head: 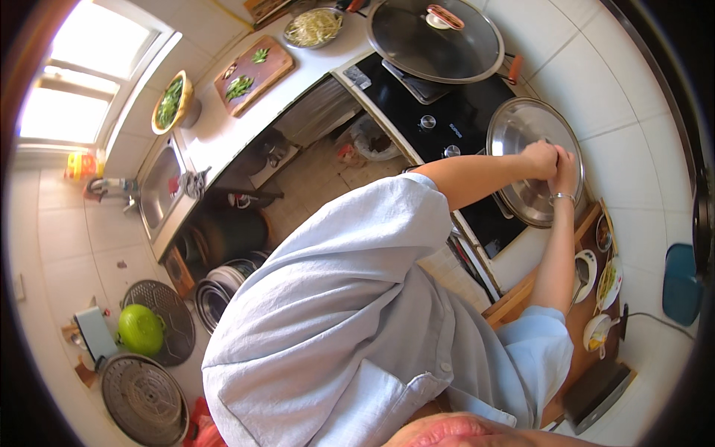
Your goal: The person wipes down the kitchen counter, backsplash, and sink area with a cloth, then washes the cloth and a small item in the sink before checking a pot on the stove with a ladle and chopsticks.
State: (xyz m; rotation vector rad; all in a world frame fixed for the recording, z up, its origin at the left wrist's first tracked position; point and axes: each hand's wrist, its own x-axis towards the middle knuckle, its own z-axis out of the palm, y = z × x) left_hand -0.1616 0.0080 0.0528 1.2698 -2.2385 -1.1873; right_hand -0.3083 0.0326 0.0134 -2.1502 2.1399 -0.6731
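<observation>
A round glass lid with a metal rim covers the near end of the black cooktop. My left hand is closed at the middle of this lid. Against it, my right hand, with a bracelet at the wrist, is also closed. Both seem to hold the lid's knob, which the fingers mostly hide. Whatever lies under the lid cannot be made out. Farther along the cooktop stands a large wok with orange handles, covered by a large glass lid with a knob on top.
A cutting board with chopped greens, a bowl of shredded vegetable and a basket of leaves stand on the counter by the sink. At right, a wooden surface carries a white plate and other dishes.
</observation>
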